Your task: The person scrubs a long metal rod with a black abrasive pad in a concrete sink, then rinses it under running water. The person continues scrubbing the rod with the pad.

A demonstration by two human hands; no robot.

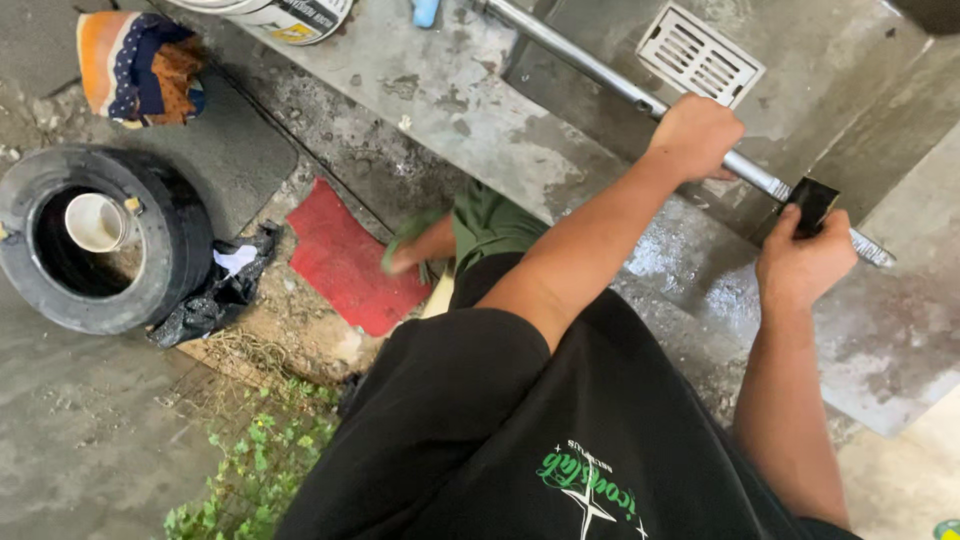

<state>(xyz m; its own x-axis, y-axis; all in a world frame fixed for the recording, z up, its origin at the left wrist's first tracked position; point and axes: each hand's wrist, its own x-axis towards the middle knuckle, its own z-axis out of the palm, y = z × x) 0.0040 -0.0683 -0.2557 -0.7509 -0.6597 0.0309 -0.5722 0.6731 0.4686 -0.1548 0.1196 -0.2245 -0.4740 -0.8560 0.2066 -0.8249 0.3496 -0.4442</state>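
Note:
A long shiny metal pipe (pixel 590 65) runs diagonally across the wet concrete slab (pixel 450 90), from the top middle down to the right. My left hand (pixel 693 135) is wrapped around the pipe near its lower part. My right hand (pixel 803 262) holds a small black block (pixel 812 203) pressed against the pipe close to its threaded end (pixel 868 248). My black shirt and a green trouser leg fill the lower middle.
A white drain grate (pixel 700 55) sits in the slab behind the pipe. At left lie a black tyre (pixel 105 240) with a cup inside, a black plastic bag (pixel 215 295), a red mat (pixel 345 258), a patterned cloth (pixel 140 65) and a white bucket (pixel 285 15).

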